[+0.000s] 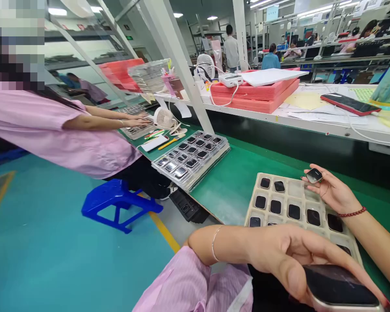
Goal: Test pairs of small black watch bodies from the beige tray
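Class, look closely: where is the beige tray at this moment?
In the head view, the beige tray lies on the green workbench at lower right, right of the stacked clear trays, with the left hand partly hiding it.

Black screen (341,284), cream tray (295,189), green table (235,171)

No text, brand or number can be read: with the red foam trays (247,103) taken as landmark, only illegible marks are shown on the light-blue sign (272,13) above and behind them, and on the papers (328,118) lying to their right.
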{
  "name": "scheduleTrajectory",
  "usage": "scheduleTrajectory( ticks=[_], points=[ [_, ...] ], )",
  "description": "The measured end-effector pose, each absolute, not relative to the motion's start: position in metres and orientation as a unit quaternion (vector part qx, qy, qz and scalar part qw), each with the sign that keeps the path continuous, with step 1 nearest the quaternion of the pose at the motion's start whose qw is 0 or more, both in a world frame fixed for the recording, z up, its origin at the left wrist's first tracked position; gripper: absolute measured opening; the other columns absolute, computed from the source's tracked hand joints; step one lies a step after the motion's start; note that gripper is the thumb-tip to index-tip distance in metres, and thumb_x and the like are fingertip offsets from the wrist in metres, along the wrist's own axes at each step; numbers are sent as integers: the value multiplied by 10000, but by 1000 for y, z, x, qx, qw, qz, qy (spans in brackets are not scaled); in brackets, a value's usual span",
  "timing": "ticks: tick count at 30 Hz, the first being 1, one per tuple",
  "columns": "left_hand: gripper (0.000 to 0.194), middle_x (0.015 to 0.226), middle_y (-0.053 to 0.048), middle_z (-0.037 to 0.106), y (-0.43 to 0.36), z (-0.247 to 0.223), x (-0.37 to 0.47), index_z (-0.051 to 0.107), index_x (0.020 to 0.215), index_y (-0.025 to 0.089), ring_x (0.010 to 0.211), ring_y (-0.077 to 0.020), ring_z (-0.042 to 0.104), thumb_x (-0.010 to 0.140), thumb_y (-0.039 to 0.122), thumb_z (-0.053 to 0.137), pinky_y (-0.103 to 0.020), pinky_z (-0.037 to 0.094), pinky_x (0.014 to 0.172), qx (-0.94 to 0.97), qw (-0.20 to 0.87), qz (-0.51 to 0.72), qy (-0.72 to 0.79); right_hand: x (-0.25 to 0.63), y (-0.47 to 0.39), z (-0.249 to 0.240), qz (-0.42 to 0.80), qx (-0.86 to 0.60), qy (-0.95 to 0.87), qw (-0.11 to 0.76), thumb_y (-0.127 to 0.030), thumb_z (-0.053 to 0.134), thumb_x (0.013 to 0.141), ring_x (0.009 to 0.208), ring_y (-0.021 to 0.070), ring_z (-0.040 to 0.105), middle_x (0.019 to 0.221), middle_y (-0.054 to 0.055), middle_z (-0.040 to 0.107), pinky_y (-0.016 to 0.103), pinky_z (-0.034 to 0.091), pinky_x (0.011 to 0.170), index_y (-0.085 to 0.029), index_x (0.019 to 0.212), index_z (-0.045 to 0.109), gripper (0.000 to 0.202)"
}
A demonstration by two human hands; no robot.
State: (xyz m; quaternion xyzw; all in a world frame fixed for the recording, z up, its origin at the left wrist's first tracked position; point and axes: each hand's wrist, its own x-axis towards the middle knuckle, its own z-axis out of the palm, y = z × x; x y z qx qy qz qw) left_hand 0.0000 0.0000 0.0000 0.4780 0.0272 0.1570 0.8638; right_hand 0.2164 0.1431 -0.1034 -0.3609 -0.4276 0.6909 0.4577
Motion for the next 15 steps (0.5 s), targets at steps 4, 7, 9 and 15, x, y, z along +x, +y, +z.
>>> scheduleTrajectory(
  ticks=[4,7,9,15],
  points=[
    [796,1067,-103,643,-3,5,-6,647,1211,98,1034,-263,662,618,607,802,-307,523,847,489,856,170,19,211,106,-46,687,-316,-427,497,-363,561,974,1044,201,709,1155,15,717,274,624,754,-327,1078,709,184],
    [723,763,-39,622,4,-1,-15,675,1156,113,580,-124,578,657,624,786,-220,469,544,477,851,220,4,199,55,0,695,-234,-448,511,-421,632,943,973,194,717,1135,25,688,246,626,685,-307,1082,701,192],
    [668,600,17,544,15,-9,-21,686,1130,143,431,-64,427,687,638,762,-179,368,438,463,840,285,7,190,22,22,727,-170,-456,484,-454,710,890,907,180,721,1102,29,662,243,624,673,-282,1097,681,271],
    [525,651,6,604,69,-32,-29,722,1089,188,438,-37,450,761,598,731,-168,338,429,438,786,408,159,178,-26,40,799,-59,-423,423,-476,766,848,894,135,734,1140,32,619,220,592,726,-268,1124,618,375]
  ],
)
